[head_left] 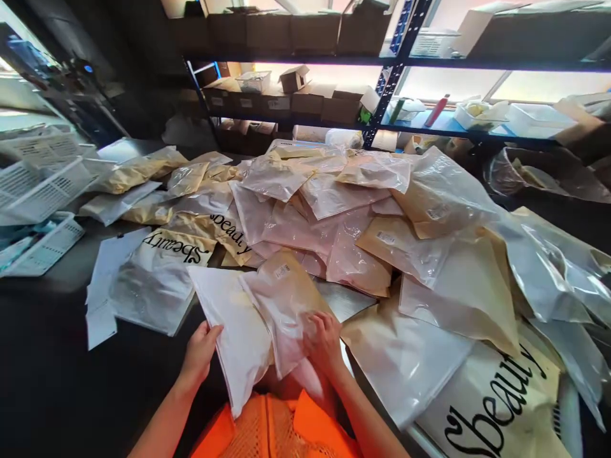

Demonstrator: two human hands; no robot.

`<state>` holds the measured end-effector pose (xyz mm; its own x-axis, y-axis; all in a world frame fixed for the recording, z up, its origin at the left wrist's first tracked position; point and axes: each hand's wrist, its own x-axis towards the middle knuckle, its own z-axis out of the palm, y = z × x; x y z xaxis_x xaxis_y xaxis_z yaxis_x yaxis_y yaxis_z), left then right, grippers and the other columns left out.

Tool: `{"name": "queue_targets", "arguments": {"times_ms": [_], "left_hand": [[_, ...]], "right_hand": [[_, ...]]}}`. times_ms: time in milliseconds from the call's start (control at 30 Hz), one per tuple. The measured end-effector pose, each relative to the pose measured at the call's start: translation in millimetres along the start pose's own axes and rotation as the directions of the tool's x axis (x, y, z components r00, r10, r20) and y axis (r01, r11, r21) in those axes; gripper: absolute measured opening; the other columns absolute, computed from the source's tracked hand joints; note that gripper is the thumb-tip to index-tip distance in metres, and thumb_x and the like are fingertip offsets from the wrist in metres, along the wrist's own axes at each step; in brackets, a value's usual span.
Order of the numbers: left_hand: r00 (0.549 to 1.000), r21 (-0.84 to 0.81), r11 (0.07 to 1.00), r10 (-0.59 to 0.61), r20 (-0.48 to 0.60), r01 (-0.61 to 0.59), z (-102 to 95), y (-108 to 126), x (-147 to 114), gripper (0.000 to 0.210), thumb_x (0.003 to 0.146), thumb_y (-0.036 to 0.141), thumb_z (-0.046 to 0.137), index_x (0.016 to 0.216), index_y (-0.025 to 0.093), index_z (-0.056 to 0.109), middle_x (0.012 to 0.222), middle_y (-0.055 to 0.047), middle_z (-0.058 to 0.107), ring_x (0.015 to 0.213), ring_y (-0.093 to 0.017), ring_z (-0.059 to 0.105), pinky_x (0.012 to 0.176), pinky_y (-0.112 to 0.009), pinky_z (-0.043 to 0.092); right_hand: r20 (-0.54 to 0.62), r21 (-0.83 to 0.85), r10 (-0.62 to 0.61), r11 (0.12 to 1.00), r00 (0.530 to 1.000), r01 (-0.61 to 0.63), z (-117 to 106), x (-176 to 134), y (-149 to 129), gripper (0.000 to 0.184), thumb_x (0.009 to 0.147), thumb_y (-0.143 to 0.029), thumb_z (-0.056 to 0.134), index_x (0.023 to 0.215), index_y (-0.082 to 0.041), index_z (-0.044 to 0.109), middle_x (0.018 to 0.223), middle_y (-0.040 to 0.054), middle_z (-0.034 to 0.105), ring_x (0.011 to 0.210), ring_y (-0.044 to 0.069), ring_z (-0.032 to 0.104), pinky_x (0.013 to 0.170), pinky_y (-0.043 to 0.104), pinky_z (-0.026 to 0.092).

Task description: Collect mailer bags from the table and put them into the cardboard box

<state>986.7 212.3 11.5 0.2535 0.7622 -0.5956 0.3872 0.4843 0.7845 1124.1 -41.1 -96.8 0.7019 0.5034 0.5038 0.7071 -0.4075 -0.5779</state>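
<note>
My left hand (201, 353) grips the left edge of a white paper stack (233, 318), thumb on top and fingers beneath. In my right hand (323, 338) is the lower right side of a brown-and-clear plastic bag (281, 299) with a small label near its top. This bag overlaps the right part of the white stack, close in front of my orange vest. Just left of them lies a bag (157, 273) with black "Sbeauty" lettering, resting partly on white sheets (101, 299). What is inside the held bag cannot be made out.
A large heap of similar bags (305, 222) spreads across the dark table (42, 356). White plastic baskets (42, 184) stand at the left. Behind are blue metal shelves (296, 117) with cardboard boxes. Another lettered bag (496, 401) lies at front right.
</note>
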Motion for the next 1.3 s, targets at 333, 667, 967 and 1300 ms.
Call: {"name": "queue_targets", "arguments": {"times_ms": [333,667,967,1300], "left_hand": [[0.999,0.087,0.995,0.043,-0.018,-0.041,-31.7,-20,8,0.064,0.046,0.053,0.074,0.093,0.012,0.061,0.083,-0.006,0.066,0.074,-0.017,0.057,0.067,-0.028,0.046],[0.982,0.357,0.923,0.18,-0.064,-0.146,-42.6,-23,11,0.049,0.057,0.061,0.063,0.07,0.014,0.066,0.075,-0.005,0.065,0.076,-0.019,0.054,0.07,-0.028,0.037],[0.998,-0.017,0.998,-0.06,-0.025,0.059,-31.0,-28,11,0.059,0.057,0.046,0.073,0.107,0.015,0.063,0.103,-0.008,0.072,0.104,-0.026,0.065,0.089,-0.03,0.047],[0.997,0.244,0.967,-0.078,0.008,0.074,-27.4,-11,17,0.073,0.065,0.071,0.067,0.117,0.021,0.056,0.128,-0.009,0.067,0.118,-0.027,0.062,0.094,-0.033,0.047]], "right_hand": [[0.347,0.072,-0.43,0.898,0.833,0.434,53,-87,-4,0.031,0.094,-0.025,0.052,0.123,-0.022,0.064,0.128,0.0065,0.063,0.125,0.027,0.048,0.104,0.045,0.037],[0.318,0.164,-0.469,0.883,0.824,0.439,64,-66,-4,0.02,0.089,-0.031,0.059,0.102,-0.016,0.062,0.129,0.0118,0.062,0.13,0.028,0.045,0.118,0.051,0.023],[0.177,0.238,-0.183,0.961,0.967,0.138,59,-39,-58,0.011,0.092,-0.022,0.036,0.09,-0.021,0.047,0.14,0.011,0.056,0.148,0.032,0.036,0.112,0.069,0.038],[0.365,0.576,-0.892,0.442,0.267,0.688,79,10,-100,0.025,0.095,-0.042,0.058,0.111,-0.031,0.075,0.161,-0.0021,0.037,0.157,0.027,0.012,0.114,0.052,0.041]]}}
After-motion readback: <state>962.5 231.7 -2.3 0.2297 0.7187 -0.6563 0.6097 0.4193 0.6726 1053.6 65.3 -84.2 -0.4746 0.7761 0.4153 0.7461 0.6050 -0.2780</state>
